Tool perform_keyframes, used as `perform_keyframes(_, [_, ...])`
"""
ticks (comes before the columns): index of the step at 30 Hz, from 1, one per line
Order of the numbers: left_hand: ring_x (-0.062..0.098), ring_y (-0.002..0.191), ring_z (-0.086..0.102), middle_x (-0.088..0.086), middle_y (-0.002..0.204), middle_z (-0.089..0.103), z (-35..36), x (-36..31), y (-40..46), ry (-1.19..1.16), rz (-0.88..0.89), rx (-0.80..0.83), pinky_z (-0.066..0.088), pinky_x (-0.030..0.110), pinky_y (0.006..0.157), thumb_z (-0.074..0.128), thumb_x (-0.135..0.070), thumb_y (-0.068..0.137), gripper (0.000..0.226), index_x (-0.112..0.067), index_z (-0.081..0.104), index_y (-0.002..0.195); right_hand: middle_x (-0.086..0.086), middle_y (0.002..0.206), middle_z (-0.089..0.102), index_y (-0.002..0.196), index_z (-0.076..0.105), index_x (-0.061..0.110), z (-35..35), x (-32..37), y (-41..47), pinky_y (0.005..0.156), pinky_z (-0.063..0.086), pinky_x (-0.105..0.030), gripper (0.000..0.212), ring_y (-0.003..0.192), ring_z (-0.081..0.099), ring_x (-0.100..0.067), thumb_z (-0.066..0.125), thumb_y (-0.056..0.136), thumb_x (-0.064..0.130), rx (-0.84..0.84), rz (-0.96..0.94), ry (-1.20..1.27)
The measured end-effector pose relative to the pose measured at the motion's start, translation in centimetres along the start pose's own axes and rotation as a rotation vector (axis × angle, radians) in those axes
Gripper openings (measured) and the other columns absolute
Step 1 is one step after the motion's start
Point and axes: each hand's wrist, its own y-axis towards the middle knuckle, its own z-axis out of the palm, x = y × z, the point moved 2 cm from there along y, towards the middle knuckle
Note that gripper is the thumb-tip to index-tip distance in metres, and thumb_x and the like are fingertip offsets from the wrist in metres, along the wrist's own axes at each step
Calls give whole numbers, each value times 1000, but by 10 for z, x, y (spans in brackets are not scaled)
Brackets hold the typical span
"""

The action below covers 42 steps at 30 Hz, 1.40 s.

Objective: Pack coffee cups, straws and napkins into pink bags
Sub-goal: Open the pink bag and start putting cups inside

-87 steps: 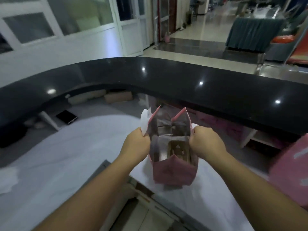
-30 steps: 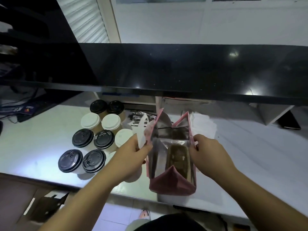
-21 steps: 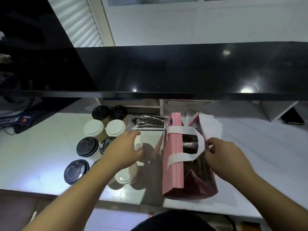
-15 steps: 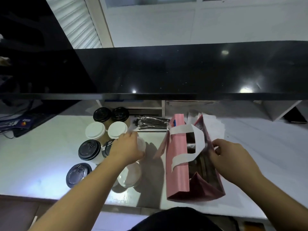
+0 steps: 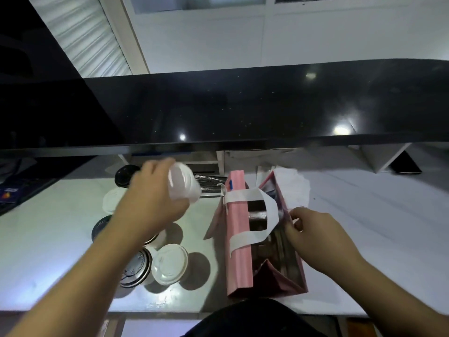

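Observation:
A pink bag [image 5: 239, 242] with a white handle stands open on the white counter [image 5: 48, 234]. My right hand [image 5: 313, 233] pinches the bag's right rim and holds it open. My left hand [image 5: 151, 199] grips a white-lidded coffee cup [image 5: 183, 183], lifted and tilted above the counter, left of the bag. Several more cups with white [image 5: 170, 263] and black lids [image 5: 136, 268] stand below my left arm. Wrapped straws [image 5: 209, 183] lie behind the lifted cup. White napkins [image 5: 295, 183] lie behind the bag.
A black raised countertop [image 5: 243, 108] overhangs the back of the counter. A dark flat device [image 5: 404, 164] lies at the far right under it. Dark items [image 5: 9, 193] sit at the far left edge.
I turned from another part of the counter to the cups. My left hand let go of the bag, took a white-lidded cup and lifted it. The bag swung side-on; my right hand kept its rim.

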Motion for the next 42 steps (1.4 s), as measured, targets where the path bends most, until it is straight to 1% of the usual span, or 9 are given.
perform_keyframes(4, [16, 124, 50, -14, 144, 40, -69, -70, -32, -151, 246, -280, 43, 36, 95, 72, -56, 67, 90, -43, 37, 149, 18, 72, 64, 90, 62, 37, 2, -5, 2, 53, 51, -27, 21, 63, 61, -5, 51, 98, 52, 36, 0, 31])
perform_keyframes(6, [12, 125, 48, -19, 144, 38, -75, -105, -42, -190, 345, -218, 43, 34, 96, 67, -63, 68, 89, -47, 35, 149, 16, 75, 67, 92, 62, 37, 2, -6, 4, 57, 57, -29, 23, 64, 63, -6, 50, 99, 55, 48, -1, 54])
perform_keyframes(10, [7, 133, 38, -22, 146, 31, -38, -146, -39, -51, 490, -16, 37, 28, 105, 76, -60, 79, 92, -45, 27, 155, 13, 65, 65, 81, 62, 33, -1, -11, 6, 48, 49, -26, 32, 55, 62, -7, 50, 100, 57, 26, -18, 77])
perform_keyframes(14, [9, 134, 35, -19, 149, 30, 4, -146, -28, 80, 506, 126, 30, 25, 98, 72, -61, 82, 91, -43, 23, 156, 10, 62, 61, 71, 58, 31, -4, -17, 4, 46, 36, -22, 41, 55, 59, -8, 45, 103, 55, 65, -2, 53])
perform_keyframes(20, [23, 129, 54, -5, 148, 47, 59, -146, -13, 239, 529, 293, 50, 41, 103, 76, -53, 82, 85, -31, 36, 153, 2, 53, 50, 61, 45, 24, -9, -24, 2, 45, 27, -26, 41, 49, 48, -13, 54, 99, 33, 64, 9, 54])
perform_keyframes(23, [23, 127, 58, -4, 149, 49, 84, -151, -8, 284, 501, 378, 52, 50, 101, 75, -56, 82, 82, -30, 40, 151, 2, 55, 54, 64, 50, 22, -10, -27, 2, 46, 31, -26, 36, 50, 51, -14, 54, 99, 32, 65, 10, 54])
perform_keyframes(28, [31, 120, 60, 6, 140, 50, 123, -162, -1, 354, 496, 453, 42, 40, 78, 77, -29, 86, 71, -18, 42, 146, 3, 59, 57, 67, 54, 24, -10, -29, 3, 47, 40, -28, 34, 53, 55, -14, 52, 100, 34, 68, 19, 49])
perform_keyframes(35, [39, 119, 59, 17, 139, 48, 153, -170, 7, 370, 475, 528, 50, 45, 96, 81, -23, 85, 77, -8, 41, 149, 2, 61, 57, 69, 53, 20, -12, -30, 2, 48, 40, -32, 30, 56, 54, -17, 51, 97, 30, 50, 2, 33])
perform_keyframes(42, [39, 114, 63, 18, 139, 49, 163, -162, 15, 399, 505, 508, 52, 43, 94, 80, -23, 85, 73, -8, 43, 146, 1, 58, 55, 68, 51, 21, -9, -31, 1, 46, 35, -30, 30, 54, 53, -15, 52, 96, 30, 48, -3, 36])
